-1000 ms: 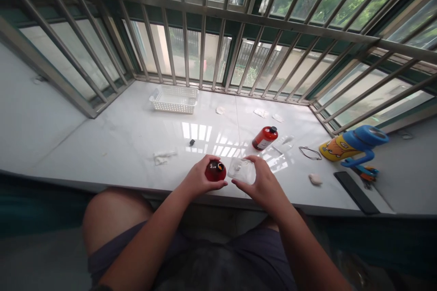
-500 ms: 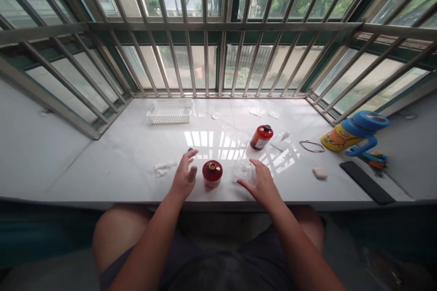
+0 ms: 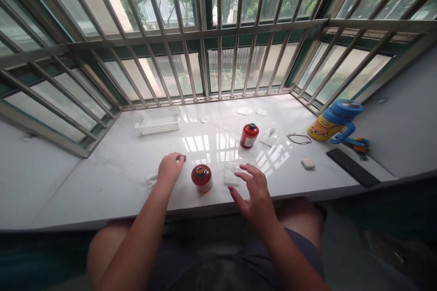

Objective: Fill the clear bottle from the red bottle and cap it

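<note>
- A short bottle is standing near the front edge of a marble windowsill.
- A left hand is resting just left of the short bottle.
- A plastic box is sitting just right of the short bottle.
- A right hand is hovering farther right, beside the plastic box.
- A taller bottle is standing behind the short bottle, to its right.
- A basket is lying behind the short bottle, to its left.
- A water bottle is standing well right of the short bottle.

Nothing legible — the white label on the red bottle too small to read.
</note>
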Demonstrator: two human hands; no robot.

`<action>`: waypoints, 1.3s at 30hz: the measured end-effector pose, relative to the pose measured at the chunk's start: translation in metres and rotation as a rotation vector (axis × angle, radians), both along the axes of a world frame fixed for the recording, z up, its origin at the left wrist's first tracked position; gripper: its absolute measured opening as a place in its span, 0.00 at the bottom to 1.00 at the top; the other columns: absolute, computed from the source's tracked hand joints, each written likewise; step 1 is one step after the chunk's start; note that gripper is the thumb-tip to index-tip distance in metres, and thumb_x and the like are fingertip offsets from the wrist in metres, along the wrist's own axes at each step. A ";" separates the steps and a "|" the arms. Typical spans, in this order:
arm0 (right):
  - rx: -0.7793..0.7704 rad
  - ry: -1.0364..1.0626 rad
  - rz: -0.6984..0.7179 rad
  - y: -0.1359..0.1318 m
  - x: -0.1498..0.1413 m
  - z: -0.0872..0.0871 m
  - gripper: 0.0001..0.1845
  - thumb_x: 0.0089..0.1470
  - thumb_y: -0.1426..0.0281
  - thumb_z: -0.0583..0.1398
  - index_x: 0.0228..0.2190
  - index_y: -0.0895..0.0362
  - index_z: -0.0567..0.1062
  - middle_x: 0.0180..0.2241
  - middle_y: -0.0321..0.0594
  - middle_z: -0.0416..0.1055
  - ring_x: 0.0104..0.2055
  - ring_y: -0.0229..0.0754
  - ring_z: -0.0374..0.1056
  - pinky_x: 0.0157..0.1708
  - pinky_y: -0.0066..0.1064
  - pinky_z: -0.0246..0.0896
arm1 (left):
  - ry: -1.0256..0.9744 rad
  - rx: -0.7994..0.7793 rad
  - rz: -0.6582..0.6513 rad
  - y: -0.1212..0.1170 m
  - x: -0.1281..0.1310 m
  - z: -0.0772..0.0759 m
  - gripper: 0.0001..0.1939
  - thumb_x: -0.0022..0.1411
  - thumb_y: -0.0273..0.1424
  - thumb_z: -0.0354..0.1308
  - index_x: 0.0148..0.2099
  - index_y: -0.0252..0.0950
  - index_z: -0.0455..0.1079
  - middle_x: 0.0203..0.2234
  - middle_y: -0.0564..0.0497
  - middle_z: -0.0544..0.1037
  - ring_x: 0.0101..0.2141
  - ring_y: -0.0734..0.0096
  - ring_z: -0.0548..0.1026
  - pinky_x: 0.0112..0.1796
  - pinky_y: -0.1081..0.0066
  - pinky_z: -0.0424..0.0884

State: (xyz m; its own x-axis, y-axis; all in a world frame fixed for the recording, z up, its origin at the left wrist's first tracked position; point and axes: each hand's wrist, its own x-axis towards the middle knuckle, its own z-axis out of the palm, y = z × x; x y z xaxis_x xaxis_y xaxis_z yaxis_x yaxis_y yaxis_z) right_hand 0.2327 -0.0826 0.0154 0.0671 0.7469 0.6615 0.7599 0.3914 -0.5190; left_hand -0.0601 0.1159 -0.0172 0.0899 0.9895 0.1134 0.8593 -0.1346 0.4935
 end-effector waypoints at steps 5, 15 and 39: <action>-0.001 -0.030 0.089 0.005 -0.013 0.002 0.13 0.69 0.70 0.65 0.53 0.51 0.76 0.61 0.52 0.70 0.68 0.60 0.65 0.64 0.59 0.70 | -0.031 0.009 -0.071 -0.005 0.005 -0.002 0.14 0.65 0.33 0.65 0.51 0.37 0.78 0.54 0.38 0.81 0.57 0.46 0.77 0.63 0.51 0.70; 0.008 0.059 0.109 0.001 -0.020 0.012 0.10 0.69 0.73 0.64 0.50 0.51 0.77 0.55 0.50 0.75 0.60 0.56 0.72 0.59 0.56 0.74 | -0.430 -0.092 -0.001 -0.019 0.006 0.028 0.17 0.59 0.47 0.70 0.41 0.40 0.78 0.38 0.44 0.85 0.44 0.48 0.83 0.54 0.48 0.78; 0.087 0.178 0.341 0.035 -0.061 0.050 0.12 0.71 0.67 0.67 0.54 0.50 0.79 0.48 0.43 0.83 0.49 0.49 0.78 0.50 0.45 0.76 | -1.061 -0.282 -0.243 -0.140 0.026 0.098 0.22 0.69 0.45 0.71 0.57 0.41 0.74 0.57 0.41 0.83 0.61 0.51 0.80 0.62 0.52 0.78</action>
